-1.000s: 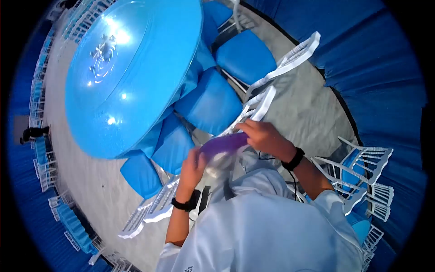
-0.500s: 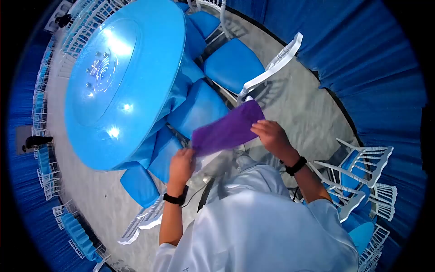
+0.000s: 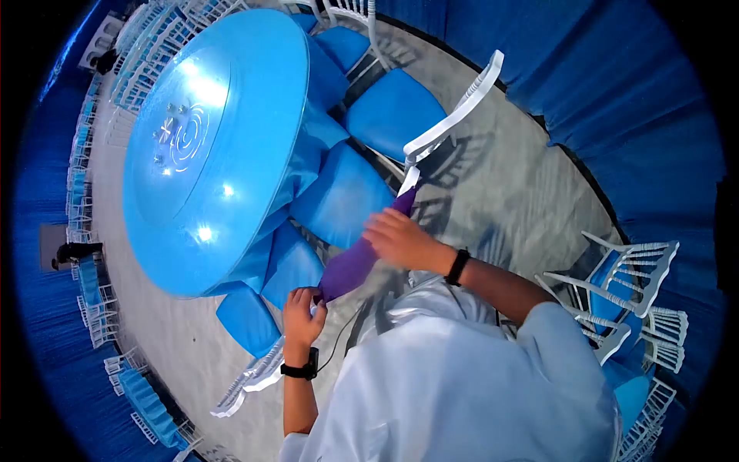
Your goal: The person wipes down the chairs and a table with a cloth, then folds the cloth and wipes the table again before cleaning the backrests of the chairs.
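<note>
A purple cloth (image 3: 348, 271) is stretched in a narrow strip along the back of the nearest blue-seated chair (image 3: 343, 194). White parts of that chair back show at both ends of the cloth. At the lower left end, my left hand (image 3: 302, 317) is closed on the cloth's edge, beside a white end of the chair back. My right hand (image 3: 402, 239) lies across the middle of the cloth, fingers stretched out and palm down. It hides part of the cloth, whose far end narrows beyond my fingers.
A round table (image 3: 265, 127) with a shiny light-blue top stands left, with small ornaments at its centre. Another white chair back (image 3: 462, 108) rises ahead. White chairs (image 3: 616, 285) crowd the right, beside a blue curtain (image 3: 608, 115). A dark cable (image 3: 339, 335) hangs near my left wrist.
The cloth was spread wide between both hands; now it is narrowed and lower along the chair back. My right hand has moved left onto its middle, and my left hand slightly down.
</note>
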`<state>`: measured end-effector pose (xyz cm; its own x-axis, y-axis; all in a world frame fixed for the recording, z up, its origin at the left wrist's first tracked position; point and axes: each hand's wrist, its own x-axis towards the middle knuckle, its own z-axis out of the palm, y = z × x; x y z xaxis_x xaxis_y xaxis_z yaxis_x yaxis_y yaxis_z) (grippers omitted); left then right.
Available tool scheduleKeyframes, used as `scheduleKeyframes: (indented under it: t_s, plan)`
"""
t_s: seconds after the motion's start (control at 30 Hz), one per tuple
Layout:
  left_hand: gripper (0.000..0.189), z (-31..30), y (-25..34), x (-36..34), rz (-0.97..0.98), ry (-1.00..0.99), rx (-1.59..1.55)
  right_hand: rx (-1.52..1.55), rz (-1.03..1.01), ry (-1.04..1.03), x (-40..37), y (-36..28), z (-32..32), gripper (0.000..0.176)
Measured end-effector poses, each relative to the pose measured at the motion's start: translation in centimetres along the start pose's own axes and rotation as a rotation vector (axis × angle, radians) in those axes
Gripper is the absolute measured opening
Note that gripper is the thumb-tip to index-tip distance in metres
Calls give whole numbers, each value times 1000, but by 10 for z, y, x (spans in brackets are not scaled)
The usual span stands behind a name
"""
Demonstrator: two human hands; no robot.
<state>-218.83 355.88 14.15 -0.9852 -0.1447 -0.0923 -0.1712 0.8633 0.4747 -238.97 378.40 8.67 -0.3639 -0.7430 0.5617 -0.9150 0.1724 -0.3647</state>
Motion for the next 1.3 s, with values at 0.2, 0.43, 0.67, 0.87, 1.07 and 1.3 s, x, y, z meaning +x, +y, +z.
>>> scheduleKeyframes:
  t_s: [0.2,0.43,0.67,0.87,1.07,1.3]
  plan:
    - [32,58,39,37,-36,72,-25,74,14,-40,2,-18,44,12]
    - [44,77,70,93,-80,-101,-73,-160,-142,24,5,37,16,21]
    - [39,95,77,125,-38,-86,-46,-8,-21,-78,9,78,6,12]
    - [37,72,61,83,-125,-111,70,-1,-76,-67,5,23,27,17]
    - [48,39,7,5,-191,-9,-24,116,-136,-78,15,-32,49,14]
    - [51,9,21,12,-164,-118,30,210,-253,-230,7,-9,29,29]
